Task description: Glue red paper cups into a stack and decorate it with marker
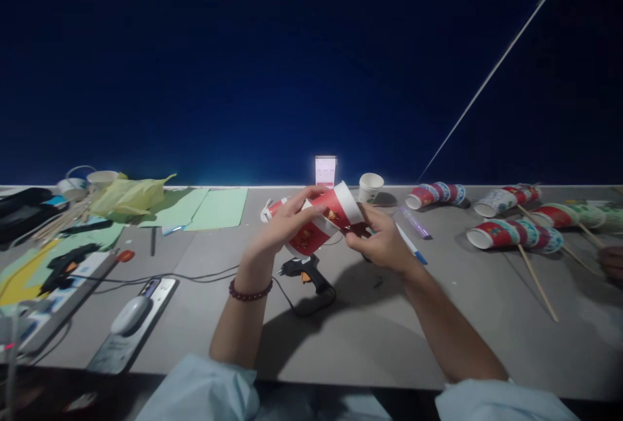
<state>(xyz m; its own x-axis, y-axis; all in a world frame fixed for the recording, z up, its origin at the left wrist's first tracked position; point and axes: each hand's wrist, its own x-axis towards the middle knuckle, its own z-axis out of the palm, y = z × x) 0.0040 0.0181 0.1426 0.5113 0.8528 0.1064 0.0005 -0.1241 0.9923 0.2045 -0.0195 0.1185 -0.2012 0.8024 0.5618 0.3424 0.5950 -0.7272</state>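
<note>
My left hand (285, 223) is wrapped around a red patterned paper cup (324, 220) held on its side above the grey table (370, 336). My right hand (382, 239) pinches at the cup's white rim end, fingers closed; what it holds there is hidden. A black hot glue gun (309, 272) lies on the table just below my hands, its cable looping left. A blue-and-white pen (411, 246) lies beside my right hand.
Joined paper cups on wooden sticks (516, 234) lie at the right, more cups (435, 194) behind. A white cup (370, 186) stands at the back. Green paper sheets (214, 208), a yellow bag (129, 194), a power strip (129, 324) and another glue gun (68, 262) sit left. Another person's hand (613, 262) shows at the right edge.
</note>
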